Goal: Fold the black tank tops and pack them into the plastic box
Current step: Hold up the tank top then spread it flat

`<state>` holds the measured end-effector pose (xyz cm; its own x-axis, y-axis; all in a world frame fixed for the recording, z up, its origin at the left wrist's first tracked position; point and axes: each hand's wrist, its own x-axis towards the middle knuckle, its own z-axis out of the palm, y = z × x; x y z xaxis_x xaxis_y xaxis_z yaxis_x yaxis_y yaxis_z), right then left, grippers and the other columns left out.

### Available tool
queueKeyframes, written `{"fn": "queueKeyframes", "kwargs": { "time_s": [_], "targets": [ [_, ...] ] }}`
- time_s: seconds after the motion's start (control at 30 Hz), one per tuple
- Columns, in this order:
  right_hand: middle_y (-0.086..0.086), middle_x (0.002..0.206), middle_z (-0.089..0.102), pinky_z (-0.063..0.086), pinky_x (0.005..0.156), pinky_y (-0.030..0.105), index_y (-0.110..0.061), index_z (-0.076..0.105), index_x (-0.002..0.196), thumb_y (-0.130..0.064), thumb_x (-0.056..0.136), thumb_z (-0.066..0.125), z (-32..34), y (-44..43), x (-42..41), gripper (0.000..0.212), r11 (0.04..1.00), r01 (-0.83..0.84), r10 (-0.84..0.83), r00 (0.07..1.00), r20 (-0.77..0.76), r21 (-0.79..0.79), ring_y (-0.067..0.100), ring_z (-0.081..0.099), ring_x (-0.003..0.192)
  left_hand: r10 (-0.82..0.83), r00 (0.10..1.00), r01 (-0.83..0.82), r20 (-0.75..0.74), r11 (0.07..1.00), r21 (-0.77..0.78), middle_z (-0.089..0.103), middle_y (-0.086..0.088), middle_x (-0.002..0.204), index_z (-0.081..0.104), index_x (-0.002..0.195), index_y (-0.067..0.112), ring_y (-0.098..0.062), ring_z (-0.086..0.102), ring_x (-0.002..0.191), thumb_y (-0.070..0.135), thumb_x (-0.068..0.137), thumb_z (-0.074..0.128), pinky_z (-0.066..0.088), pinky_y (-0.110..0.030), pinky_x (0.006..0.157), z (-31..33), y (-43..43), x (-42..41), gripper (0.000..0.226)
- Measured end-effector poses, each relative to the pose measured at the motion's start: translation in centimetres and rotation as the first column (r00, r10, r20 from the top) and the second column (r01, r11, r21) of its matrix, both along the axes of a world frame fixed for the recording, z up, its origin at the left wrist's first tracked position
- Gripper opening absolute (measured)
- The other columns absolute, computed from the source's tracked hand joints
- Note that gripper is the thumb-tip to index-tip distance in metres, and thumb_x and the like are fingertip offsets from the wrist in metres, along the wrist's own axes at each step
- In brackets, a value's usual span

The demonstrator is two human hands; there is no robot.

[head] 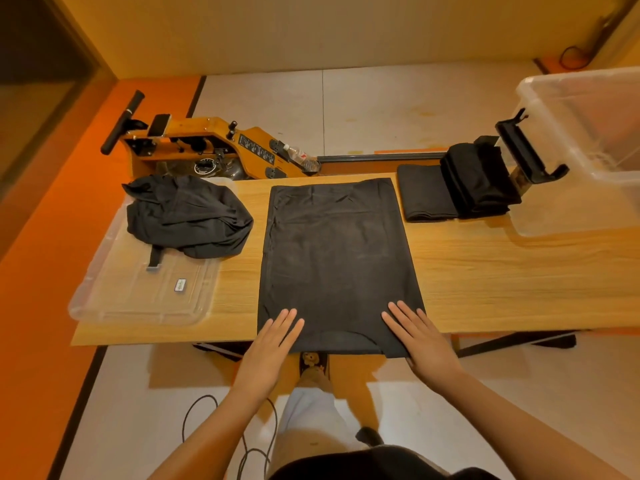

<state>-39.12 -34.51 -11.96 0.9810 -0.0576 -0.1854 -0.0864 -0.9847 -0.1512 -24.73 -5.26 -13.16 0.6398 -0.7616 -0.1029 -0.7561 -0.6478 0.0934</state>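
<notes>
A black tank top (336,258) lies spread flat in the middle of the wooden table (502,271), its neckline at the near edge. My left hand (273,344) rests flat on its near left corner, fingers extended. My right hand (420,341) lies flat on its near right corner. Neither hand grips the cloth. A heap of unfolded black tank tops (187,213) sits on a clear lid (138,296) at the left. Folded black tank tops (457,190) are stacked at the back right. The clear plastic box (595,133) stands at the far right.
A yellow rowing machine (214,143) with a rail stands behind the table on the floor. A black clip-like latch (526,150) hangs on the box's side. A cable (242,445) lies on the floor by my legs.
</notes>
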Motion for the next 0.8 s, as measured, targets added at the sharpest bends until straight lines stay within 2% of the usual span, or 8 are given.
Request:
{"fn": "queueKeyframes", "kwargs": {
  "time_s": [0.1, 0.23, 0.3, 0.37, 0.47, 0.6, 0.7, 0.8],
  "targets": [
    [0.008, 0.141, 0.052, 0.007, 0.116, 0.029, -0.014, 0.05, 0.137, -0.004, 0.05, 0.087, 0.2, -0.4, -1.5, 0.096, 0.999, -0.016, 0.014, 0.998, 0.057, 0.037, 0.024, 0.043, 0.133, 0.01, 0.999, -0.011, -0.043, 1.0, -0.025, 0.044, -0.008, 0.148, 0.053, 0.137, 0.013, -0.023, 0.042, 0.136, -0.022, 0.039, 0.077, 0.03, -0.038, 0.111, 1.0, 0.8, -0.3, 0.107],
    [-0.002, 0.148, 0.041, 0.015, 0.117, 0.024, -0.019, 0.045, 0.141, -0.002, 0.084, 0.065, 2.3, -0.4, -2.4, 0.063, 0.969, 0.059, -0.084, 0.992, 0.095, 0.241, 0.018, 0.037, 0.139, 0.119, 0.977, -0.147, -0.178, 0.977, -0.153, 0.037, 0.001, 0.152, 0.048, 0.141, 0.019, -0.015, 0.039, 0.139, -0.01, 0.083, 0.06, 0.022, -0.029, 0.113, 2.2, 1.7, -0.7, 0.066],
    [-0.004, 0.146, 0.045, 0.025, 0.11, 0.021, -0.022, 0.051, 0.138, -0.006, 0.092, 0.056, 3.4, -0.5, -2.5, 0.049, 0.907, 0.201, -0.244, 0.967, 0.073, 0.369, 0.014, 0.041, 0.136, 0.179, 0.964, -0.22, -0.197, 0.953, -0.209, 0.047, 0.001, 0.146, 0.051, 0.138, 0.02, -0.014, 0.045, 0.135, 0.001, 0.093, 0.054, 0.032, -0.027, 0.11, 3.2, 2.1, -0.9, 0.049],
    [-0.005, 0.134, 0.057, 0.036, 0.101, 0.021, -0.025, 0.057, 0.132, -0.01, 0.094, 0.055, 4.6, -0.5, -2.2, 0.042, 0.84, 0.314, -0.365, 0.93, 0.033, 0.443, 0.014, 0.053, 0.124, 0.23, 0.945, -0.284, -0.23, 0.929, -0.238, 0.057, 0.003, 0.136, 0.055, 0.133, 0.02, -0.014, 0.053, 0.126, 0.01, 0.097, 0.05, 0.042, -0.03, 0.104, 4.6, 2.3, -1.0, 0.038],
    [-0.008, 0.11, 0.067, 0.045, 0.088, 0.02, -0.027, 0.063, 0.122, -0.008, 0.092, 0.056, 6.4, -0.7, -1.7, 0.036, 0.773, 0.346, -0.429, 0.903, 0.036, 0.532, 0.012, 0.061, 0.104, 0.262, 0.879, -0.408, -0.399, 0.846, -0.343, 0.068, 0.008, 0.102, 0.061, 0.109, 0.029, -0.006, 0.063, 0.093, 0.013, 0.097, 0.051, 0.053, -0.028, 0.08, 6.6, 2.1, -0.6, 0.022],
    [-0.016, 0.091, 0.068, 0.049, 0.08, 0.017, -0.03, 0.068, 0.099, -0.006, 0.089, 0.059, 7.9, -1.3, -1.1, 0.028, 0.697, 0.34, -0.485, 0.872, 0.066, 0.631, -0.002, 0.061, 0.09, 0.267, 0.74, -0.58, -0.617, 0.718, -0.384, 0.065, 0.005, 0.086, 0.063, 0.089, 0.023, 0.0, 0.059, 0.082, 0.009, 0.096, 0.054, 0.046, -0.018, 0.072, 8.4, 1.5, 0.8, 0.018],
    [-0.014, 0.085, 0.068, 0.047, 0.075, 0.017, -0.03, 0.069, 0.088, -0.005, 0.089, 0.061, 8.5, -1.8, -0.5, 0.027, 0.64, 0.36, -0.511, 0.859, 0.025, 0.679, -0.006, 0.06, 0.086, 0.246, 0.709, -0.586, -0.661, 0.728, -0.357, 0.063, 0.0, 0.079, 0.063, 0.082, 0.016, -0.002, 0.057, 0.075, 0.009, 0.096, 0.054, 0.042, -0.012, 0.065, 9.2, 1.3, 1.7, 0.018],
    [-0.01, 0.085, 0.069, 0.052, 0.076, 0.027, -0.029, 0.069, 0.088, -0.008, 0.09, 0.062, 8.6, -2.4, 0.5, 0.022, 0.588, 0.397, -0.521, 0.852, -0.045, 0.705, 0.0, 0.062, 0.085, 0.27, 0.676, -0.603, -0.686, 0.737, -0.304, 0.059, -0.004, 0.073, 0.061, 0.078, 0.015, -0.01, 0.056, 0.071, 0.016, 0.097, 0.055, 0.04, -0.02, 0.06, 9.0, 1.7, 3.3, 0.019]
  ]
}}
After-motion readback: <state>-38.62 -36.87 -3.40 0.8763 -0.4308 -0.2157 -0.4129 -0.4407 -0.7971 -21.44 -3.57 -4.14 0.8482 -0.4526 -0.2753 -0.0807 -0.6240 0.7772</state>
